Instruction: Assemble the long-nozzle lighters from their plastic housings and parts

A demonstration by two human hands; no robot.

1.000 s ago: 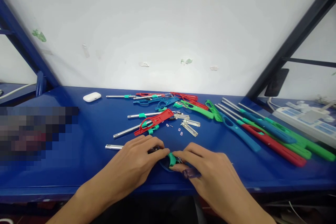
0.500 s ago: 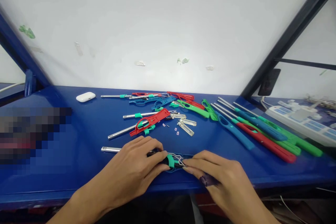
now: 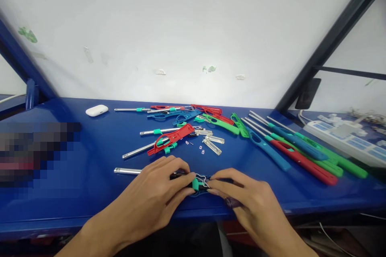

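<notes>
One open lighter lies under both hands.

A shiny blue table stands before a marked white wall, blue post at left, black post at right.

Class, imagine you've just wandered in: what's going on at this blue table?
A person has both hands on an opened long-tubed lighter. The left hand holds it, with its metal tube sticking out beyond; the right hand has its fingertips by the white wires. Loose lighter parts lie beyond; more lighters lie to the right.
</notes>
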